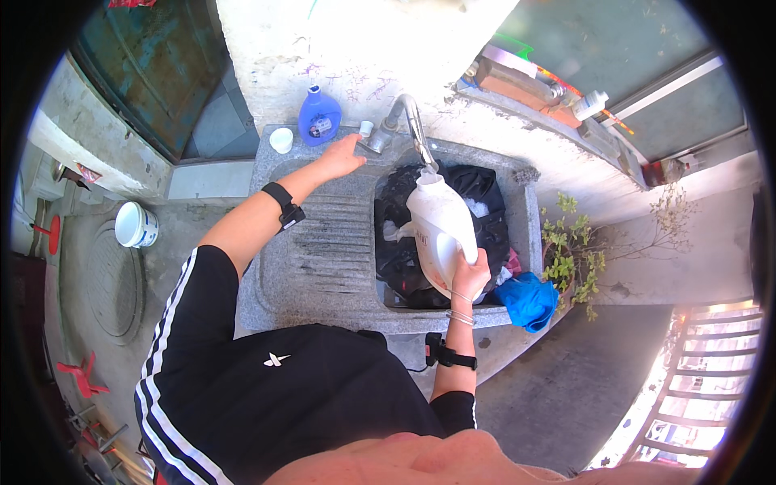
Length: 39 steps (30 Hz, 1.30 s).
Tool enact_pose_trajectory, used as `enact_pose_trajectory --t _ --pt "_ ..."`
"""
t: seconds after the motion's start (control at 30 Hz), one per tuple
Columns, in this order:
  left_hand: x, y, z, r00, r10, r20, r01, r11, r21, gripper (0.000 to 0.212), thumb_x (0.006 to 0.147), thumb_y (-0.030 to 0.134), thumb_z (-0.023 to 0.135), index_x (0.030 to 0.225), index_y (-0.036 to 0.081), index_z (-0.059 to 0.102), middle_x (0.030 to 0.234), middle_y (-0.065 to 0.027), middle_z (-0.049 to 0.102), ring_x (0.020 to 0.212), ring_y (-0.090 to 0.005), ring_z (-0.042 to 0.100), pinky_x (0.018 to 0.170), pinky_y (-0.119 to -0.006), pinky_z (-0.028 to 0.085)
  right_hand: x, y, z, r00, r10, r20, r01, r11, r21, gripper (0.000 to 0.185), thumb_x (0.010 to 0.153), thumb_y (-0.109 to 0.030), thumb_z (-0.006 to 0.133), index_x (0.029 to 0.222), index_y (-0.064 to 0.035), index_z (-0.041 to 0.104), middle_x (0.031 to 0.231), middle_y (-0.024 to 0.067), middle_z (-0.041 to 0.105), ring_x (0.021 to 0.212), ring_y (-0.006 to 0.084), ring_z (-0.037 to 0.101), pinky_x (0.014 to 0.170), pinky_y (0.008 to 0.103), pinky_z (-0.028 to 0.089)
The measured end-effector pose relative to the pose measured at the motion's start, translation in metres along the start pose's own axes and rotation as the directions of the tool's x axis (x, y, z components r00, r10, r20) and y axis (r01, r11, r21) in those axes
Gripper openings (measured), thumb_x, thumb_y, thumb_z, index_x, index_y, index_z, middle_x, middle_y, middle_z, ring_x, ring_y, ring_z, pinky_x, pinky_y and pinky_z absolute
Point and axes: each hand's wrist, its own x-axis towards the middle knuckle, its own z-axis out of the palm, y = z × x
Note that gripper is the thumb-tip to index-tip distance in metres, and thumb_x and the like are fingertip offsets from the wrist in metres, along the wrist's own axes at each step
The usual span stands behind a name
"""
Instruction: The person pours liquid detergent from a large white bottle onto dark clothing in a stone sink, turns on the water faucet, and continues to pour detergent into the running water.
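Observation:
My right hand [470, 276] grips a white plastic jug [439, 224] by its handle over the basin of the grey stone sink [315, 303]. The jug leans, its open mouth right under the spout of the metal tap [414, 121]. What looks like water runs from spout to mouth. My left hand [344, 156] reaches to the tap's lever [370, 147], fingers apart; whether it touches the lever is hard to tell. Dark wet clothes [488, 182] with some suds fill the basin below the jug. A blue cloth [528, 301] hangs over the basin's right front corner.
On the sink's back ledge stand a blue detergent bottle [319, 118], a white tub [281, 140] and a small white cup [366, 128]. A leafy plant [561, 248] grows right of the sink. A white bucket [136, 225] and red stool [83, 376] are on the floor at left.

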Motion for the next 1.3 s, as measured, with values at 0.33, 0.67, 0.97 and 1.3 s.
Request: enact_pose_trajectory --t 0.33,0.67,0.97,1.3 --pt "0.002 0.009 0.0 0.999 -0.032 -0.009 0.032 0.998 -0.047 0.068 0.077 0.022 0.066 0.137 0.005 0.038 0.141 -0.0274 0.035 0.129 -0.0362 0.037 0.103 -0.039 0.034 0.003 0.002 0.004 1.0 0.028 0.003 -0.028 0.999 0.021 0.013 0.072 -0.015 0.068 0.081 -0.0068 0.063 0.075 0.0165 0.065 0.073 0.0358 0.065 0.065 0.0406 0.049" --pt "0.038 -0.001 -0.004 0.997 0.046 -0.061 -0.063 0.945 -0.322 0.066 0.081 0.015 0.064 0.141 0.011 0.036 0.147 -0.0286 0.022 0.125 -0.0299 0.043 0.097 -0.035 0.038 0.004 0.017 0.008 0.995 0.097 -0.005 -0.096 0.988 0.119 0.014 0.071 -0.012 0.069 0.081 -0.0027 0.064 0.073 0.0168 0.065 0.069 0.0291 0.066 0.066 0.0359 0.05" --pt "-0.014 -0.005 0.038 0.941 0.14 -0.308 -0.177 0.98 -0.094 0.046 0.081 0.017 0.065 0.123 0.005 0.049 0.134 -0.0216 0.042 0.114 -0.0345 0.049 0.092 -0.039 0.041 0.011 0.027 -0.032 0.948 0.307 -0.086 -0.208 0.799 0.564 0.013 0.075 0.0 0.064 0.087 0.0038 0.062 0.061 0.0006 0.055 0.05 0.0066 0.046 0.047 0.0218 0.036" --pt "-0.133 -0.013 0.039 0.989 0.131 0.063 -0.109 0.954 -0.28 0.039 0.082 0.017 0.065 0.118 0.006 0.054 0.126 -0.0158 0.051 0.117 -0.0304 0.048 0.091 -0.036 0.044 0.028 0.046 -0.058 0.964 0.177 -0.196 -0.127 0.962 0.243 0.018 0.073 -0.003 0.059 0.089 0.0071 0.063 0.075 0.0055 0.063 0.06 0.0116 0.055 0.055 0.0263 0.044"
